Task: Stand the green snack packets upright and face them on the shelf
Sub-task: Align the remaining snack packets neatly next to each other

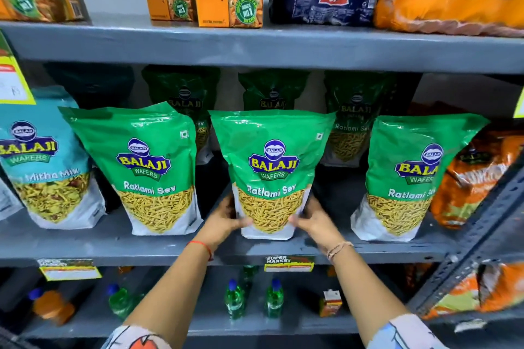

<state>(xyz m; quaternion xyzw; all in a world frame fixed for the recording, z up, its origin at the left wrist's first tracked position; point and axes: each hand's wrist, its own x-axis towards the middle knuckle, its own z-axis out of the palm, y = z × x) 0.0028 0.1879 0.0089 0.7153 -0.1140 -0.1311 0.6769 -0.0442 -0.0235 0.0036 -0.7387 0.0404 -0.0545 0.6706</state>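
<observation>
Both hands square up the middle packet at the shelf front

The left hand (224, 219) and right hand (313, 221) clasp the lower corners of the middle packet (272, 173), which stands on the shelf (113, 246) label out. Judged best: press the base flat and turn it square to the shelf edge. The left packet (147, 170) and right packet (408, 178) lean beside it; a back row (272, 93) stands behind it, a teal packet (42, 159) further left, an orange packet (476, 178) crowding the right
</observation>
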